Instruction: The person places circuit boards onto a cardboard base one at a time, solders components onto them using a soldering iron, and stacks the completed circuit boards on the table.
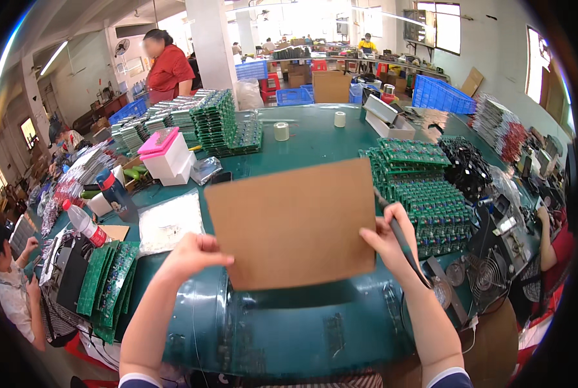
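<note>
A flat brown cardboard sheet (292, 223) is held up in front of me, tilted slightly, above the green table. My left hand (195, 255) pinches its lower left edge, thumb on the near face. On the opposite edge my right hand (392, 239) grips the sheet with the thumb in front. That same hand also carries a soldering iron (402, 239), its dark handle lying across the fingers and its cord trailing down toward the right forearm. The sheet hides the table behind it. Stacked green circuit boards (425, 200) stand just beyond my right hand.
To the left are a white bag (171, 223), a plastic bottle (84, 223), a dark flask (116, 196) and leaning circuit boards (108, 278). More boards (214, 123) are piled at the back. Coiled wire stands (486, 275) sit at right. Co-workers sit at both sides.
</note>
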`<state>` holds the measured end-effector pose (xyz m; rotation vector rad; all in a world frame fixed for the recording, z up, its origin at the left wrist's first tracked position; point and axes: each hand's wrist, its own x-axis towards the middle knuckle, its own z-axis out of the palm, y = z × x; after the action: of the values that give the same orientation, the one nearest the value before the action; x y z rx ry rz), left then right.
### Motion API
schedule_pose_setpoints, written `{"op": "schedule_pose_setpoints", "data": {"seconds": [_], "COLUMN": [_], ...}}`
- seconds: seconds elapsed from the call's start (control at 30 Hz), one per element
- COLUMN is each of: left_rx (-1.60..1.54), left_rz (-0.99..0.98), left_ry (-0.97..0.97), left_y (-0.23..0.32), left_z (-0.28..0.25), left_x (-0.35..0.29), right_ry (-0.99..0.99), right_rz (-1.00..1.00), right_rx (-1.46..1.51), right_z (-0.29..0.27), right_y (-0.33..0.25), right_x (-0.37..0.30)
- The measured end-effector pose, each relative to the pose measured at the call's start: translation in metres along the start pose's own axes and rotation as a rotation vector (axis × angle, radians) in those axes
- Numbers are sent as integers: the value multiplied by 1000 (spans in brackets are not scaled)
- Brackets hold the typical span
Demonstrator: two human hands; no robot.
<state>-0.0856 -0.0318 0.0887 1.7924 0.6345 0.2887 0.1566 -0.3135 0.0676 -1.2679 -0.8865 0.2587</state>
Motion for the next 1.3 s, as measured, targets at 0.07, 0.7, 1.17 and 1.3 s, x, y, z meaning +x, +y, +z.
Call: {"op": "schedule_pose_setpoints", "data": {"seconds": [0.07,0.7,1.17,1.3], "left_rx": [72,730,881,767], "left_rz": [-3,769,762,612], "left_ry": [-122,-51,-233,-299], "left_y": [-4,-97,-92,-81], "left_z": [9,61,58,54], "left_x": [-40,-160,-178,-175], "right_ry": [-19,-634,-972,-896], "right_rz": [33,-168,-60,-77], "right_rx": [15,-485,-893,-738], "right_z": [-9,-46,-46,-42], "right_y": [-10,2,-30,-38], "right_x": [-43,-184,-188,-182]}}
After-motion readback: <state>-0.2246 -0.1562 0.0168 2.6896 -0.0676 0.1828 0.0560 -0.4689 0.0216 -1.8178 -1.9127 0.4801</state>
